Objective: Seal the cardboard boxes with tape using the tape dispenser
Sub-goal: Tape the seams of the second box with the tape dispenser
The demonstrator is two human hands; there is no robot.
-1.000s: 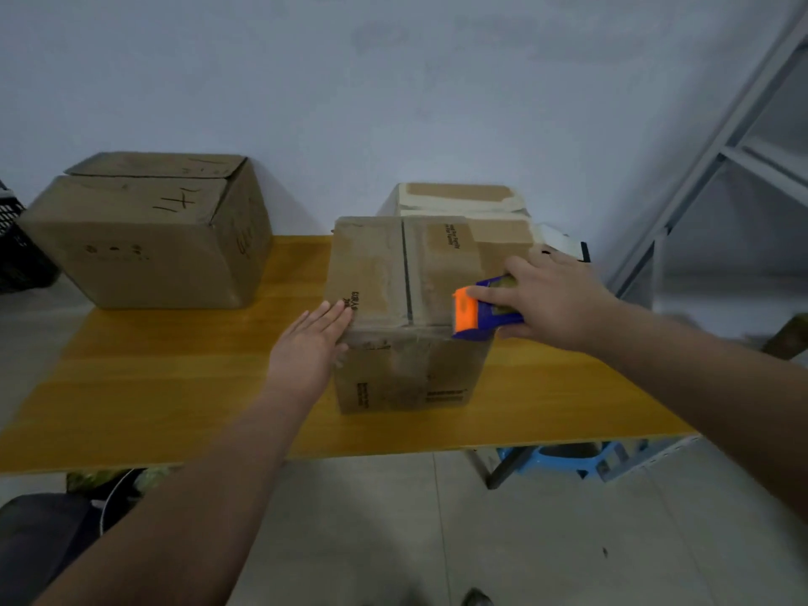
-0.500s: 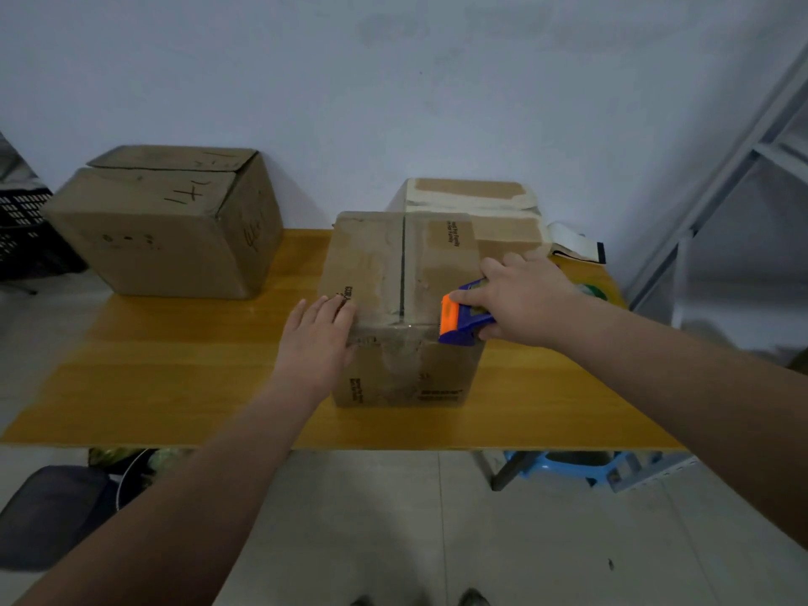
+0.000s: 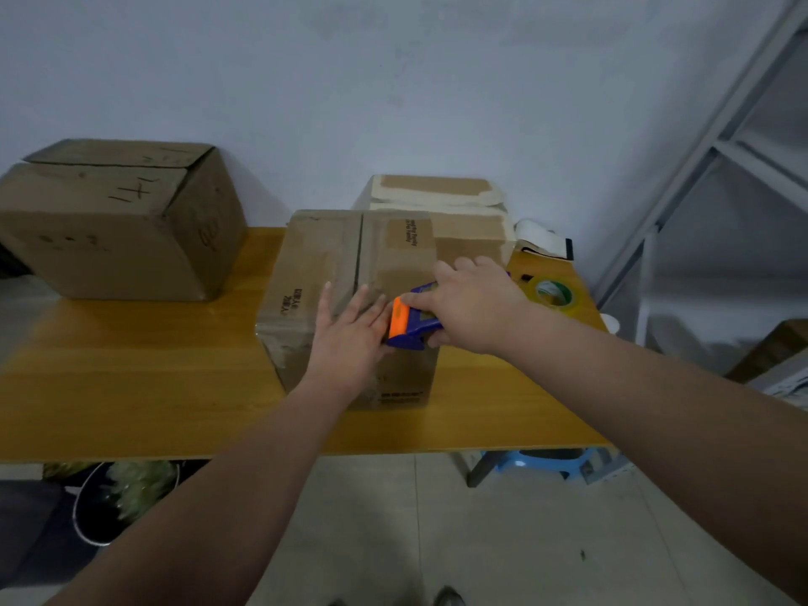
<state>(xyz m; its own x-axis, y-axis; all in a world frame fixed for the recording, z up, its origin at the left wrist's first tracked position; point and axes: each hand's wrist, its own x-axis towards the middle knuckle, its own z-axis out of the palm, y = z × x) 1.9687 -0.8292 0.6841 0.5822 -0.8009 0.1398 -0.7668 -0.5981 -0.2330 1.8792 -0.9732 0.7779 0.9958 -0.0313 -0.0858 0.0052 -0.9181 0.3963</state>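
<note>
A brown cardboard box [image 3: 315, 260] stands mid-table, its two top flaps closed along a centre seam. My right hand [image 3: 472, 304] grips a blue and orange tape dispenser [image 3: 409, 323] at the box's near top edge, to the right of the seam. My left hand [image 3: 350, 338] lies flat, fingers apart, on the box's near edge and front face, its fingertips touching the dispenser's orange end. A second box with pale tape on its top [image 3: 437, 194] sits directly behind. A larger box [image 3: 118, 220] stands at the table's far left.
The yellow wooden table [image 3: 131, 387] runs against a white wall. A tape roll [image 3: 553, 295] lies at the right end, near a white object [image 3: 542, 240]. A grey metal shelf frame [image 3: 699, 168] stands to the right. A blue stool [image 3: 538, 461] and a bucket [image 3: 113, 500] sit under the table.
My left hand slid right along the box's near edge until it met the dispenser. My right hand brought the dispenser a little left and nearer the front edge. The camera shifted.
</note>
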